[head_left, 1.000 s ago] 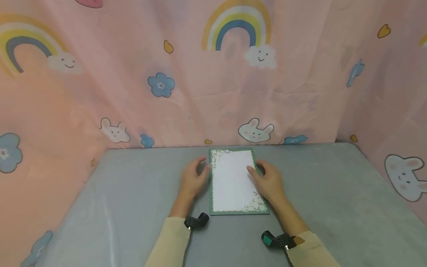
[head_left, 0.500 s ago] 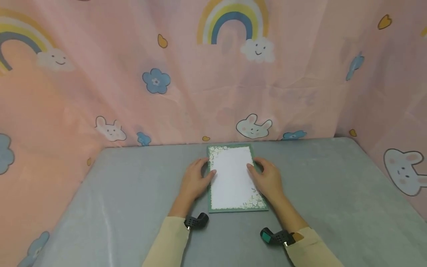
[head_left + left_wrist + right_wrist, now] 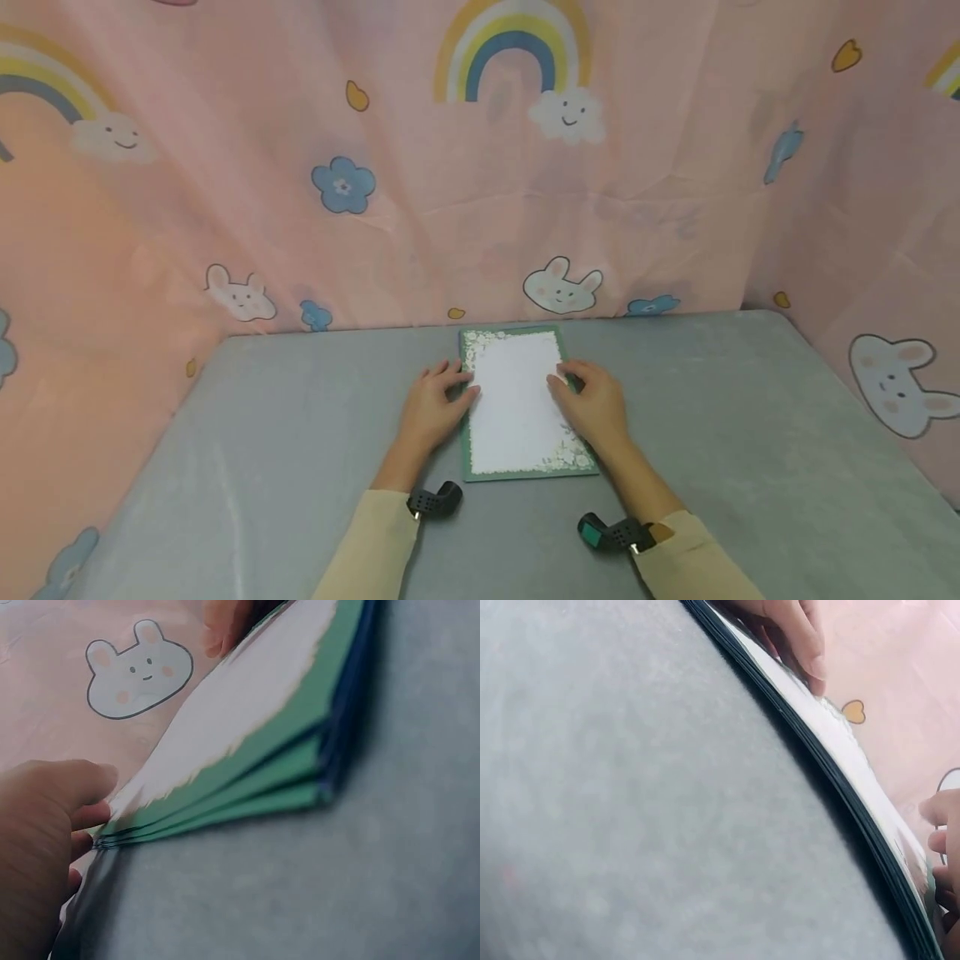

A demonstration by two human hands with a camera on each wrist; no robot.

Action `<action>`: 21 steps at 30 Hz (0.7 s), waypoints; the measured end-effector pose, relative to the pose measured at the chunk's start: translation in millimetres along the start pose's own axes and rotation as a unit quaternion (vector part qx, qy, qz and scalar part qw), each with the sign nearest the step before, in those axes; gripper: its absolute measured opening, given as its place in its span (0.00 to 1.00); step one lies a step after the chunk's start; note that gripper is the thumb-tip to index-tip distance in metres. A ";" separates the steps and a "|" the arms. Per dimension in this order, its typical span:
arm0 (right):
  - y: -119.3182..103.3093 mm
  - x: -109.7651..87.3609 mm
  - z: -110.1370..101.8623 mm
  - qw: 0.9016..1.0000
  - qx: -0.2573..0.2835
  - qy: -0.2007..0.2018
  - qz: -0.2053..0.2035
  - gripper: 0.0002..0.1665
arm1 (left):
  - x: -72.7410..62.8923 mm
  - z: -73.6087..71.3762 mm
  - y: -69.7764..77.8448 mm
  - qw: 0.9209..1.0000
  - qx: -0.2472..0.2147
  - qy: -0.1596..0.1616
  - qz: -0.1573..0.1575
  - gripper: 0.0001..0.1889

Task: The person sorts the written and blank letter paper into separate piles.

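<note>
A stack of green-bordered sheets (image 3: 516, 404), white in the middle with flowered corners, lies flat on the grey table (image 3: 750, 433) near its back edge. My left hand (image 3: 442, 396) holds the stack's left edge, thumb on top. In the left wrist view the stack (image 3: 262, 772) fans into several green layers, and my left hand (image 3: 37, 847) has its thumb on top and its fingers at the edge. My right hand (image 3: 585, 392) holds the right edge, thumb on the white face. The right wrist view shows the stack's dark edge (image 3: 840, 780) with my right hand's fingers (image 3: 787, 626) on it.
A pink curtain (image 3: 420, 217) printed with rainbows, bunnies and flowers hangs close behind the table and along both sides. Black wrist cameras (image 3: 435, 502) (image 3: 607, 533) sit on my cream sleeves. Bare grey tabletop lies left and right of the stack.
Both hands have closed in a little on the stack. My left thumb has moved from beside the left edge onto it. The stack stays where it was.
</note>
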State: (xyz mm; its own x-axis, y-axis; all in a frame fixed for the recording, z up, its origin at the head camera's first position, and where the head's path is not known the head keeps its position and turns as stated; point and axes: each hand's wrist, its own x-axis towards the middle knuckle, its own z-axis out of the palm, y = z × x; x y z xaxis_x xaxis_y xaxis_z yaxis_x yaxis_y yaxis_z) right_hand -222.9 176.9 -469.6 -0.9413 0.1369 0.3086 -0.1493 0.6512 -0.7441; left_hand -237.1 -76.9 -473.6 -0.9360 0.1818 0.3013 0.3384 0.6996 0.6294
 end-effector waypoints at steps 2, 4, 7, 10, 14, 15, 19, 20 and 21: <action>-1.2 0.0 -0.9 1.000 0.002 -0.001 0.005 0.20 | 0.4 -0.3 -0.1 1.000 -0.008 0.009 0.006 0.16; -1.8 0.0 -1.9 1.000 0.003 0.000 0.007 0.21 | 1.1 -0.2 0.2 1.000 -0.018 0.018 0.010 0.14; -1.8 -0.3 -2.6 1.000 0.005 0.000 0.009 0.22 | 2.2 0.3 1.0 0.999 -0.045 0.029 -0.001 0.13; -1.1 -0.6 -2.1 1.000 0.007 -0.003 0.011 0.22 | 2.1 0.0 2.4 0.997 -0.073 0.030 -0.027 0.13; -0.5 -1.0 -1.3 1.000 0.004 -0.001 0.007 0.23 | 1.1 -0.6 3.8 0.994 -0.093 0.029 -0.047 0.12; -0.6 -1.2 -1.2 1.000 0.004 0.001 0.005 0.23 | 0.9 -0.7 3.9 0.994 -0.098 0.031 -0.049 0.11; -1.8 -1.7 -1.0 1.000 0.006 0.006 -0.002 0.23 | 0.5 -0.7 3.3 0.990 -0.121 0.042 -0.058 0.07; -2.1 -1.7 -1.0 1.000 0.007 0.006 -0.002 0.23 | 0.6 -0.7 3.1 0.989 -0.128 0.046 -0.060 0.07; -2.3 -1.7 -0.9 1.000 0.005 0.005 -0.002 0.23 | 0.7 -0.7 2.9 0.987 -0.136 0.052 -0.061 0.06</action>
State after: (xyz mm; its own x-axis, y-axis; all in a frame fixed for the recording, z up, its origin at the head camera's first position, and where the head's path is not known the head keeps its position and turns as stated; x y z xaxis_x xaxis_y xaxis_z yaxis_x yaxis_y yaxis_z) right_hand -220.7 175.8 -467.8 -0.9376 0.1426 0.3172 -0.1557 0.6435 -0.7494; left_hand -236.7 -75.2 -471.0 -0.9609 0.0255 0.2756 0.2513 0.4981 0.8299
